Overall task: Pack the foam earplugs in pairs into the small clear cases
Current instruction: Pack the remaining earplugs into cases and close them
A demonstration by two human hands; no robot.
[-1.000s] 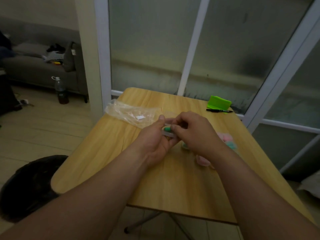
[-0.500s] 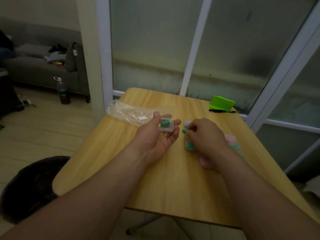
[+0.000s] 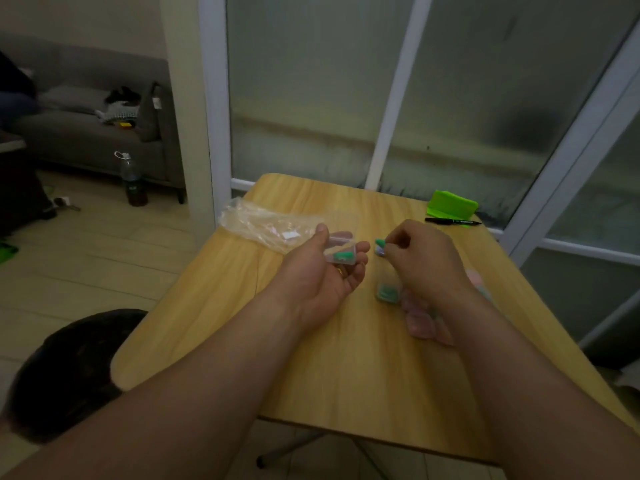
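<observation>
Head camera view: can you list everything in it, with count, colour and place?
light wooden table: one, tan, centre.
crumpled clear plastic bag: one, see-through, table's far left.
small clear plastic case: one, see-through, in the left hand.
cased green foam earplug: one, green, inside that case.
loose green foam earplug: one, green, at the right fingertips.
filled clear cases: count unclear, green and pink contents, by the right arm.
folded bright green object: one, table's far right corner.
black pen: one, beside it.
grey sofa: one, back left.
dark bottle: one, floor by the sofa.
left hand: one, holding the case.
right hand: one, pinching the loose earplug.
</observation>
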